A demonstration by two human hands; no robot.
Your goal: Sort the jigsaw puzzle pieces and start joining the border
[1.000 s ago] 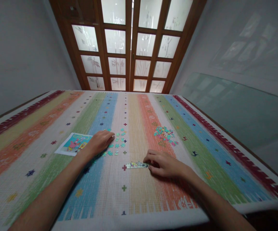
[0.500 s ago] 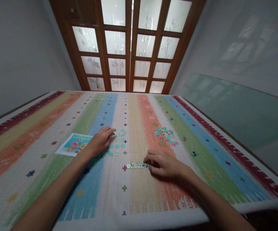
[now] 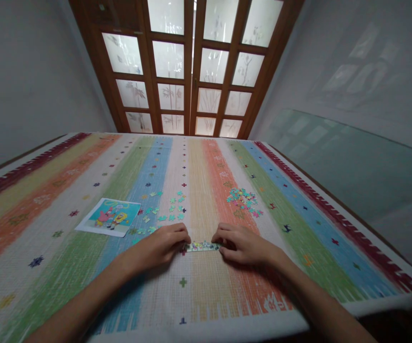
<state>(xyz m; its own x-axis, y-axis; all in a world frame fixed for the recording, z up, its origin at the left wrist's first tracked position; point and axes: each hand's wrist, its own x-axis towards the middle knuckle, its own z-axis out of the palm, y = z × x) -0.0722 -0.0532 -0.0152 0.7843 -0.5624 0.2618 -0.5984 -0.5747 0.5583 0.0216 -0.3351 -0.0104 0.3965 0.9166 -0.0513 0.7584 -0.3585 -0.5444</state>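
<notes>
A short strip of joined jigsaw pieces (image 3: 203, 246) lies flat on the cloth near the middle front. My left hand (image 3: 166, 244) has its fingers closed on the strip's left end; whether a separate piece is under the fingertips cannot be made out. At the opposite end, my right hand (image 3: 241, 244) pinches the strip between thumb and bent fingers. Loose teal jigsaw pieces (image 3: 172, 208) are spread out beyond my left hand, some of them partly behind it.
A picture sheet with cartoon figures (image 3: 111, 216) lies at the left. Beyond my right hand is a heap of mixed puzzle pieces (image 3: 244, 201). The striped tablecloth (image 3: 206, 286) covers the table. Wooden glass-paned doors (image 3: 193, 95) stand at the far end.
My left hand has come back from the loose teal pieces, moving nearer and to the right, onto the strip's left end. My right hand has stayed at the strip.
</notes>
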